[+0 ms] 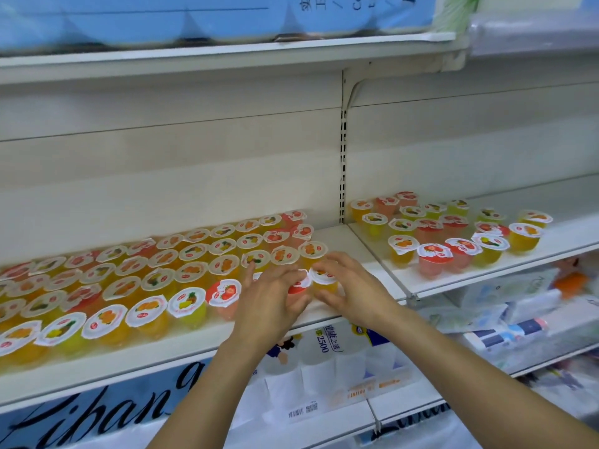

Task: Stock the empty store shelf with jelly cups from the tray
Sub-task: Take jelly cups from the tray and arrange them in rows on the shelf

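From the head camera, both my arms reach up from six o'clock to the front edge of the white shelf. My left hand curls its fingers round a red strawberry jelly cup, gripping it upright on the shelf. My right hand wraps a yellow jelly cup just beside it, at three o'clock of the red one; the two cups touch or nearly touch, I cannot tell which. Rows of stocked jelly cups fill the shelf from nine o'clock toward my hands, lids up, orange, yellow and red. The nearest in the front row is a strawberry cup, at nine o'clock of my left hand. On the neighbouring shelf section at two o'clock stands a looser cluster of cups. Tissue packs sit on the shelf below, at six o'clock.
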Tool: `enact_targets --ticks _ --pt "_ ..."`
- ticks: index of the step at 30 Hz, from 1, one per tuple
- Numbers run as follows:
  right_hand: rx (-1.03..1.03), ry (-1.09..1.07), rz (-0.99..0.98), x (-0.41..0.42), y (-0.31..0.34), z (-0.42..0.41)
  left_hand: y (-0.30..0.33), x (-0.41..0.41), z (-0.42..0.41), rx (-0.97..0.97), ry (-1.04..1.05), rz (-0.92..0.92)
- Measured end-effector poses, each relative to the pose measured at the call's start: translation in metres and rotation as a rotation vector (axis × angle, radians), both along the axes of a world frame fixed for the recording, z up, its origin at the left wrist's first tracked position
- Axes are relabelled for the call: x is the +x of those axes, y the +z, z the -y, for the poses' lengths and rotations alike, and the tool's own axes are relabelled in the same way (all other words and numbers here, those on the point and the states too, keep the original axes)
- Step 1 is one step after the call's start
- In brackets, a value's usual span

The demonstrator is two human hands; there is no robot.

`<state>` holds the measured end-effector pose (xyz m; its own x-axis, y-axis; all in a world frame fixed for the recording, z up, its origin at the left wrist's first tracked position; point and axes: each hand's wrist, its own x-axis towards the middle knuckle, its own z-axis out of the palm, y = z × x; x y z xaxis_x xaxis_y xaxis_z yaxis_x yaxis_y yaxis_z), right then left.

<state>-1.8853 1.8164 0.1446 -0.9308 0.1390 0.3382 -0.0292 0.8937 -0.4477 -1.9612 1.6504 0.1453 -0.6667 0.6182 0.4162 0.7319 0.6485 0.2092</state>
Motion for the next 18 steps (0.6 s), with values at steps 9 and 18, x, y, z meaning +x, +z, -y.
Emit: enact_targets --ticks 9,18 --pt "0.302 -0.48 0.022 0.055 0.011 -0.109 -0.008 0.02 -0.031 0.125 -0.048 -0.095" --pt "0.535 -0.485 0.055 0.059 0.002 -0.143 -0.013 0.018 -0.058 0.056 0.045 -0.131"
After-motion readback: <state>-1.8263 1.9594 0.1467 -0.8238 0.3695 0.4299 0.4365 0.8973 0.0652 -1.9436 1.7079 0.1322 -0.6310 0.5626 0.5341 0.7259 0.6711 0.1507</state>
